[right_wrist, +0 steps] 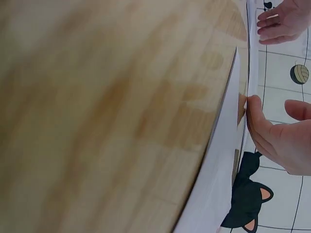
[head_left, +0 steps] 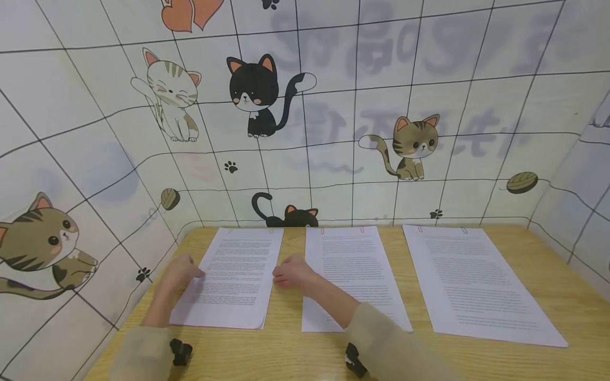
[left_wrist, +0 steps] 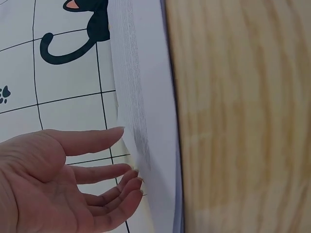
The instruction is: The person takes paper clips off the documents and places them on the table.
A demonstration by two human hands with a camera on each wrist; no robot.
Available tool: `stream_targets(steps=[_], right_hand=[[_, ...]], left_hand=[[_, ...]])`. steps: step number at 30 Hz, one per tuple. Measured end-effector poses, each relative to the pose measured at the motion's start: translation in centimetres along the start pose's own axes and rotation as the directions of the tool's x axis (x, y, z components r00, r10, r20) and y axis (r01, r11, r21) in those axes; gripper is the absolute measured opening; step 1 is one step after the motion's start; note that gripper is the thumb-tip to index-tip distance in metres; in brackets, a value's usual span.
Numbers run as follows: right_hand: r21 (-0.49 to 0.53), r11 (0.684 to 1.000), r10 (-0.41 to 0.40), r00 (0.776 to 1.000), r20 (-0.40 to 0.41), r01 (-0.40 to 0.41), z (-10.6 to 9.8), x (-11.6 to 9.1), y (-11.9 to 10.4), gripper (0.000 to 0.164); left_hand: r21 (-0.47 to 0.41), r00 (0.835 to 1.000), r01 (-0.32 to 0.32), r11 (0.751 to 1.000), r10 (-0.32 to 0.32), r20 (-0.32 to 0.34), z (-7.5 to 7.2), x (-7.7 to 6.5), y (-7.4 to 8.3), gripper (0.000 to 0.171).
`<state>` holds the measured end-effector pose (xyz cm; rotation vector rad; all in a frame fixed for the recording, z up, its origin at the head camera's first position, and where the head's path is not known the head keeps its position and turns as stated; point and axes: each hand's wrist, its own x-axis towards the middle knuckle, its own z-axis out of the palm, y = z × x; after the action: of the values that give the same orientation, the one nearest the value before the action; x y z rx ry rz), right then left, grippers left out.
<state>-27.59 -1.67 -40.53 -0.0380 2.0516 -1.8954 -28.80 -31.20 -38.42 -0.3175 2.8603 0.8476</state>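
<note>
A stack of printed paper sheets (head_left: 233, 286) lies on the left part of the table, two pale clips at its top edge. My left hand (head_left: 178, 275) is at its left edge; in the left wrist view the thumb (left_wrist: 95, 141) is held apart from the loosely bent fingers, their tips right at the paper's edge. On the opposite side my right hand (head_left: 294, 272) is beside the stack's right edge, in the gap before the middle stack. In the right wrist view its fingers (right_wrist: 258, 121) are fairly straight, fingertips by the paper, thumb apart.
A middle paper stack (head_left: 352, 275) with two red clips lies under my right forearm. Farther right is another paper stack (head_left: 481, 286) with a red and a dark clip. Behind the wooden table (head_left: 267, 354) rises a wall covering (head_left: 333, 185) printed with cats.
</note>
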Motion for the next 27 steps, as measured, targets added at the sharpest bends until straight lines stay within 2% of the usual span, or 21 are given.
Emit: stream_targets(steps=[3, 10, 14, 18, 22, 27], right_hand=[[-0.012, 1.0, 0.0, 1.0, -0.025, -0.001, 0.7, -0.1, -0.1, 0.022], [-0.031, 0.998, 0.046, 0.995, -0.092, -0.049, 1.8, -0.5, -0.6, 0.014], [-0.047, 0.997, 0.062, 0.993, -0.104, -0.067, 2.1, -0.6, -0.6, 0.009], [-0.054, 0.995, 0.08, 0.99, -0.116, -0.087, 2.0, -0.6, -0.7, 0.01], [-0.072, 0.992, 0.092, 0.988, -0.127, -0.101, 2.1, -0.6, -1.0, 0.019], [-0.053, 0.996, 0.069, 0.991, -0.111, -0.075, 2.1, -0.5, -0.9, 0.026]], left_hand=[[0.004, 1.0, 0.015, 1.0, -0.015, -0.003, 0.0, -0.1, 0.1, 0.041], [-0.053, 0.997, 0.078, 0.996, -0.079, -0.021, 0.6, 0.1, -0.1, 0.04], [-0.086, 0.996, 0.085, 0.993, -0.086, -0.015, 0.7, 0.1, 0.0, 0.037], [-0.089, 0.998, 0.063, 0.994, -0.066, -0.024, 0.7, 0.0, 0.1, 0.036], [-0.067, 0.999, 0.029, 0.997, -0.032, -0.044, 0.6, 0.1, -0.1, 0.038], [-0.028, 0.998, -0.006, 1.0, 0.004, -0.055, 0.5, 0.5, -0.6, 0.039]])
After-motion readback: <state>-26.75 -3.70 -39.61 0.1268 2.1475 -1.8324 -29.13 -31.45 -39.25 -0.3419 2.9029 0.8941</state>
